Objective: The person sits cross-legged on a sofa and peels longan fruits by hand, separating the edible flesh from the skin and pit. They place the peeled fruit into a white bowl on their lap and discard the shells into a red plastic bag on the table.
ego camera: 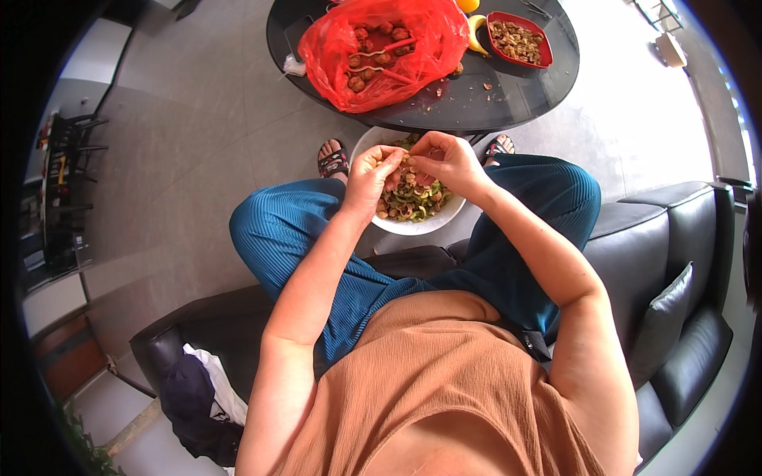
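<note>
Above a white bin (419,228), my left hand (374,174) and my right hand (447,162) meet at the fingertips. Pinched between them is a small pale piece of walnut (406,158), mostly covered by the fingers. Broken walnut shells and green peelings (417,201) fill the bin, which stands on the floor between my knees. Beyond it, on a dark oval table, an open red plastic bag (321,65) holds several whole walnuts (356,83) and red-handled tools (397,76). A red dish (549,58) of shelled walnut kernels (515,43) sits to its right.
The glossy black table (506,101) bears shell crumbs near its front edge. A banana (476,35) and a yellow fruit (468,5) lie between bag and dish. White crumpled plastic (294,65) is at the left. I sit on a black leather sofa (631,238), with dark clothing (193,410) at left.
</note>
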A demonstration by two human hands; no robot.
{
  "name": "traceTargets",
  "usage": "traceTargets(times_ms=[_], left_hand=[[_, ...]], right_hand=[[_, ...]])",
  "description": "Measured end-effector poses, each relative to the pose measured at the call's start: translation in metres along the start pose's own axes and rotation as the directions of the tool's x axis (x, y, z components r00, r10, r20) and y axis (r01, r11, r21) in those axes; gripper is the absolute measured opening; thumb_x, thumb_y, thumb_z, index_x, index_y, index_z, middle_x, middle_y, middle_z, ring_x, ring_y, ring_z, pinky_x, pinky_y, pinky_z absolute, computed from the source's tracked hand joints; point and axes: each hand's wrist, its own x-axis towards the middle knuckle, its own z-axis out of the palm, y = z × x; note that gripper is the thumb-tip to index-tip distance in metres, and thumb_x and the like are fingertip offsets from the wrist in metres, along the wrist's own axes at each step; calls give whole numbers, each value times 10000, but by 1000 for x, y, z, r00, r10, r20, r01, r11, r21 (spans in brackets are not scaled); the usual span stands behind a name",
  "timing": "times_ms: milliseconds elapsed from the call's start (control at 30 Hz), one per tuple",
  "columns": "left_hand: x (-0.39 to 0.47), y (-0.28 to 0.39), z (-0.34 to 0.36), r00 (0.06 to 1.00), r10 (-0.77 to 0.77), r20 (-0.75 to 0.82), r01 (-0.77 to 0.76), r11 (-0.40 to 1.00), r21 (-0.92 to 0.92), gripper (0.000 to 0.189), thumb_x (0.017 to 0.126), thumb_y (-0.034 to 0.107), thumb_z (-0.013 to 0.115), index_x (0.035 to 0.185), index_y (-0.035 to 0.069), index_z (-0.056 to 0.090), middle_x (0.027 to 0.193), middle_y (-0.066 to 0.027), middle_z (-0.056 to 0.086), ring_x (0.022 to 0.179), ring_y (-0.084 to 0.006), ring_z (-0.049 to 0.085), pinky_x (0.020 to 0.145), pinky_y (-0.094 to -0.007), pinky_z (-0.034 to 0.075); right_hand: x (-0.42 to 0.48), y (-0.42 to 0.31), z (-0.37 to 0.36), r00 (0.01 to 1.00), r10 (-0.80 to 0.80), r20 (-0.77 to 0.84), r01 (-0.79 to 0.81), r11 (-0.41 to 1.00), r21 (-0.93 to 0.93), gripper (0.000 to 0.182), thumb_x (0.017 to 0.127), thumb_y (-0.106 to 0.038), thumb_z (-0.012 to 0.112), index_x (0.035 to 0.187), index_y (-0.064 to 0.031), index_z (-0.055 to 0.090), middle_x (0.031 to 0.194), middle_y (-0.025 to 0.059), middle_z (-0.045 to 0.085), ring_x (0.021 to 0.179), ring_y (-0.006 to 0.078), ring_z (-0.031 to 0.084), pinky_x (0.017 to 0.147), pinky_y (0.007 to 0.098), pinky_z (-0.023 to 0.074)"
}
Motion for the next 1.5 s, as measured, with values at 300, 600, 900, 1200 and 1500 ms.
traceTargets(times_ms=[300, 600, 900, 1200, 1500], left_hand=[[1, -3, -2, 999, 30, 13, -32, 989, 141, 154, 960, 191, 620, 974, 41, 650, 709, 40, 570, 579, -27, 481, 522, -180, 370], [2, -10, -1, 995, 100, -5, -95, 960, 264, 150, 966, 179, 614, 970, 32, 645, 756, 36, 591, 599, -23, 492, 538, -181, 408], [-1, -5, -2, 997, 59, 59, -69, 979, 190, 158, 987, 186, 576, 1012, 39, 628, 766, 42, 581, 629, -18, 497, 563, -173, 419], [-4, 6, 3, 998, 47, 49, -54, 987, 149, 191, 996, 193, 550, 1055, 29, 629, 699, 29, 544, 591, -45, 460, 536, -193, 351], [0, 0, -3, 996, -53, 71, 41, 986, 164, 242, 984, 221, 578, 1108, 17, 618, 787, 14, 600, 647, -40, 506, 577, -189, 387]], right_hand=[[0, 1, -5, 997, 52, 55, -57, 995, 79, 113, 911, -58, 645, 960, 41, 625, 789, 83, 684, 692, 129, 690, 610, 238, 569], [-6, 6, 4, 975, -223, -16, 206, 923, -324, 106, 869, -45, 649, 915, 47, 623, 728, 72, 672, 650, 111, 673, 602, 241, 544], [-2, 3, -4, 999, 9, 44, -7, 999, -45, 126, 904, -75, 639, 951, 40, 612, 765, 59, 677, 676, 112, 679, 626, 240, 567], [-1, -8, -17, 978, 136, 158, -175, 948, 266, 207, 924, -167, 658, 958, 32, 615, 789, 97, 671, 688, 175, 702, 617, 260, 598], [4, -1, -29, 977, 84, 197, -177, 832, 526, 152, 947, -173, 632, 976, -29, 596, 899, 79, 670, 828, 199, 719, 686, 261, 610]])
